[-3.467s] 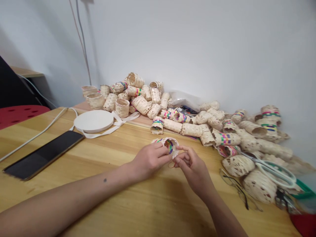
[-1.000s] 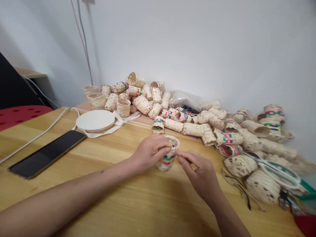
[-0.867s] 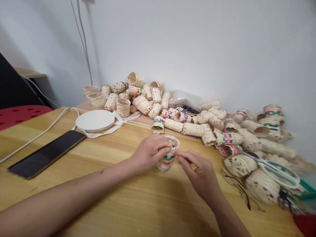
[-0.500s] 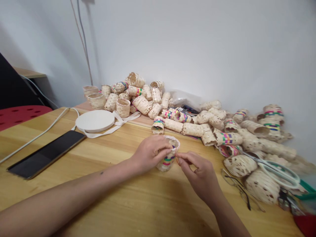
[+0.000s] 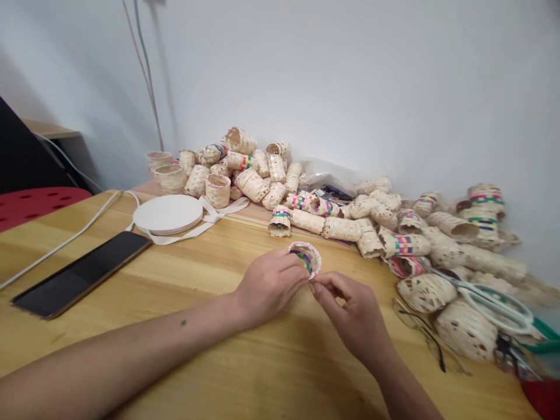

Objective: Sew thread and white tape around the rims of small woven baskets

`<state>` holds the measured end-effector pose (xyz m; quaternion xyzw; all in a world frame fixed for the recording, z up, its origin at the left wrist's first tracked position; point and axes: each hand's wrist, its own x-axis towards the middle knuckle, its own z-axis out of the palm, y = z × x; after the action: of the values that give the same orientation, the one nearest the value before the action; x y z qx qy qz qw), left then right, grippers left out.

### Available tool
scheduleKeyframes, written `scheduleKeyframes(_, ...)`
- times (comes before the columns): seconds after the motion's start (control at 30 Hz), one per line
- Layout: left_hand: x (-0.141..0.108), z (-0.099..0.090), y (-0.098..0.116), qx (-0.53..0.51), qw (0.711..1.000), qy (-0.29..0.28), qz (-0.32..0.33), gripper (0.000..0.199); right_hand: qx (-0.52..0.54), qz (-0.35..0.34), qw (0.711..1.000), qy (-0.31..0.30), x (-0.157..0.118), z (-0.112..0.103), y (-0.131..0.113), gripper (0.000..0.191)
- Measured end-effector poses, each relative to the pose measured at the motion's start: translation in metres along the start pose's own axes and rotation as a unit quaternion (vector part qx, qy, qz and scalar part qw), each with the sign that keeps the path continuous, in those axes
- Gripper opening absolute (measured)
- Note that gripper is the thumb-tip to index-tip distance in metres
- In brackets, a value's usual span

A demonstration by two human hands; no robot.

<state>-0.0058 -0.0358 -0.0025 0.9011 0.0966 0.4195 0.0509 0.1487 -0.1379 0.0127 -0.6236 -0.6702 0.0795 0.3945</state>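
My left hand [image 5: 273, 284] is closed around a small woven basket [image 5: 311, 254], covering most of its side. The basket tilts with its mouth toward me. Its rim is bound in white with a pinkish twist, and green and purple strips show inside. At the near edge of that rim, the thumb and forefinger of my right hand [image 5: 345, 309] are pinched together. Whatever lies between those fingertips is too small to make out.
Several woven baskets [image 5: 341, 229] are heaped along the wall. White-handled scissors [image 5: 496, 309] and eyeglasses [image 5: 422, 335] lie at right. At left are a black phone [image 5: 83, 274], a round white disc [image 5: 168, 213], a white ribbon [image 5: 188, 236] and a white cable [image 5: 98, 216].
The basket has tipped so its mouth faces me more, and my left hand has turned over its side. A thin orange strand seen earlier at my right fingertips hardly shows now.
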Motion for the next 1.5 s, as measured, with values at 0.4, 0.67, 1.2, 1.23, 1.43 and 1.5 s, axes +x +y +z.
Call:
scheduleKeyframes(0.4,-0.003,0.000,-0.010,0.083,0.994,0.001,0.072,0.023,0.187,0.122,0.975,-0.011,0.003,0.009,0.015,0.020)
scheduleKeyframes(0.67,-0.008,0.007,-0.009,0.059,0.993,-0.010,0.098,0.021,0.167,0.097,0.981,-0.023,0.003,0.007,0.014,0.015)
scheduleKeyframes(1.2,-0.011,0.010,-0.004,0.120,0.977,-0.057,0.167,0.031,-0.102,-0.034,0.992,-0.065,0.002,0.004,0.017,0.016)
scheduleKeyframes(1.23,-0.010,0.010,-0.003,0.117,0.977,-0.055,0.168,0.032,-0.091,-0.019,0.994,-0.062,0.003,0.003,0.017,0.017)
scheduleKeyframes(1.43,-0.008,0.010,-0.001,0.108,0.979,-0.048,0.163,0.036,-0.042,0.035,0.998,-0.036,0.003,0.002,0.016,0.016)
scheduleKeyframes(1.5,-0.008,0.009,-0.003,0.103,0.980,-0.046,0.164,0.036,-0.034,0.040,0.998,-0.033,0.003,0.003,0.015,0.011)
